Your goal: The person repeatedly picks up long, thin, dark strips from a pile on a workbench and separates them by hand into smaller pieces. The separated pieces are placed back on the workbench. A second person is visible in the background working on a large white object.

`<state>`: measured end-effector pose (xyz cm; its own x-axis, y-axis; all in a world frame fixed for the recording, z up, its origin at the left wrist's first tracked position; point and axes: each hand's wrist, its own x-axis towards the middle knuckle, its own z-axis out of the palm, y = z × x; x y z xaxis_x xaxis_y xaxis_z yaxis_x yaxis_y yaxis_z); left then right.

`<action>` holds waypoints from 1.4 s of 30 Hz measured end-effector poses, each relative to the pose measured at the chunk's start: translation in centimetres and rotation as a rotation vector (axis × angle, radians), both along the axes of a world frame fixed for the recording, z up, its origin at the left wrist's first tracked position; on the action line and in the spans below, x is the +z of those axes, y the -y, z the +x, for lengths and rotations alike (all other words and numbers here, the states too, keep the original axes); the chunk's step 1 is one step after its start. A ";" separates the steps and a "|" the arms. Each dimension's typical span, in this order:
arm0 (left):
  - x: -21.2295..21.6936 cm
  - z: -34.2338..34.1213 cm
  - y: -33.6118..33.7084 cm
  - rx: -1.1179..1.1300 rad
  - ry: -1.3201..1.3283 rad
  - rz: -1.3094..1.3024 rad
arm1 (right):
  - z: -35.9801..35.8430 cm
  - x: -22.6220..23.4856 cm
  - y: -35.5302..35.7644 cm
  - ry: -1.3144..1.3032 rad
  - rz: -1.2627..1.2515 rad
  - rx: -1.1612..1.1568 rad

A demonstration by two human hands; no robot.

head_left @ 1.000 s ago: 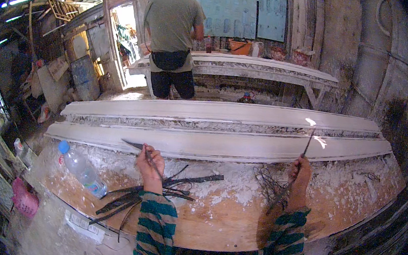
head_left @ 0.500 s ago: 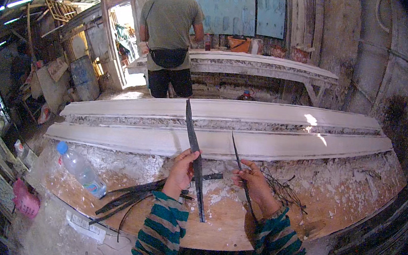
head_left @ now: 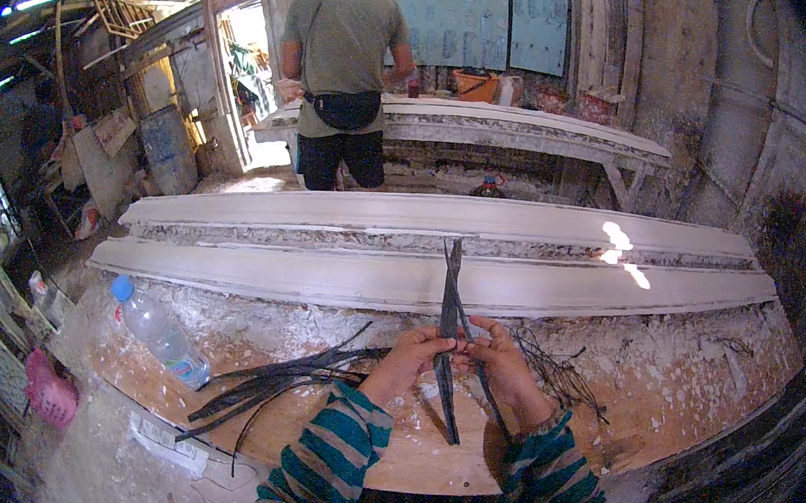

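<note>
My left hand [head_left: 410,360] is pinched on a wide flat black strip [head_left: 443,395], which stands nearly upright and tapers at both ends. My right hand [head_left: 501,364], close beside it, grips a narrower black strip [head_left: 489,395]. Above the fingers the two strips cross, and their upper ends lie near each other. Left of my hands, a loose bundle of black strips [head_left: 274,383] rests on the wooden table [head_left: 408,471]. To the right, a tangle of thin black strands [head_left: 567,380] lies beside my right hand.
Two long white moulding lengths [head_left: 340,279] span the table's far side. A clear plastic bottle [head_left: 160,333] with a blue cap lies at left. Beyond, a person [head_left: 347,46] faces away at another white bench [head_left: 536,128], where an orange container [head_left: 475,86] stands.
My left hand has moved right and slightly down with the wide strip, bringing it against the narrow one. My hands are now close together. The person beyond has shifted slightly.
</note>
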<state>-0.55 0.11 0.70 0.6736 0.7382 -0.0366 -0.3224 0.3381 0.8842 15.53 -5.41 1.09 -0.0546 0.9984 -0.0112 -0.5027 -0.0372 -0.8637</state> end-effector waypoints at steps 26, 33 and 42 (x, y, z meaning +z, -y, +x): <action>0.0 -8.6 -6.2 0.765 0.512 -0.017 | 5.2 -0.2 -1.2 -0.130 0.038 -0.449; -0.2 -12.2 -7.3 0.901 0.598 -0.153 | 7.8 -0.4 -1.2 -0.378 0.052 -0.576; 2.9 -11.5 -4.4 0.313 0.367 0.167 | 6.5 -0.7 -1.5 -0.102 0.009 -0.433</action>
<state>-12.03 4.47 3.62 0.3656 0.8823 0.2965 -0.6854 0.0397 0.7271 22.03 -3.90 0.43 0.3685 0.9294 -0.0184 -0.5525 0.2031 -0.8084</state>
